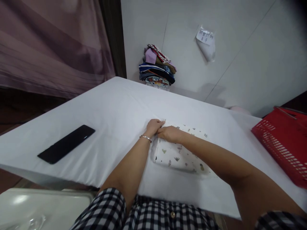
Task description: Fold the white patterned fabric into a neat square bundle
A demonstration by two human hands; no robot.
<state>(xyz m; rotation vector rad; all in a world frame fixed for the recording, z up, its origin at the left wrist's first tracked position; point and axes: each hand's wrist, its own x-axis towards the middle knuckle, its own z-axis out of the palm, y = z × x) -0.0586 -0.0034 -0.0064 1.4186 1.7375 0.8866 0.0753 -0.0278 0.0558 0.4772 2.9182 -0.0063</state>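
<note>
White-covered table [107,108], hands [170,134] at folded printed cloth [176,158]

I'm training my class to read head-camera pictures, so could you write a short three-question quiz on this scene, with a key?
1. Multiple choice: what circles the wrist of the person's left hand?
A) a black watch
B) a silver bracelet
C) a red cord
2. True or false: the red plastic basket is to the right of the folded plant-print cloth.
3. Fill the gap: the left hand and the right hand are together near the cloth's far ____ corner.

Key: 1. B; 2. true; 3. left
</note>
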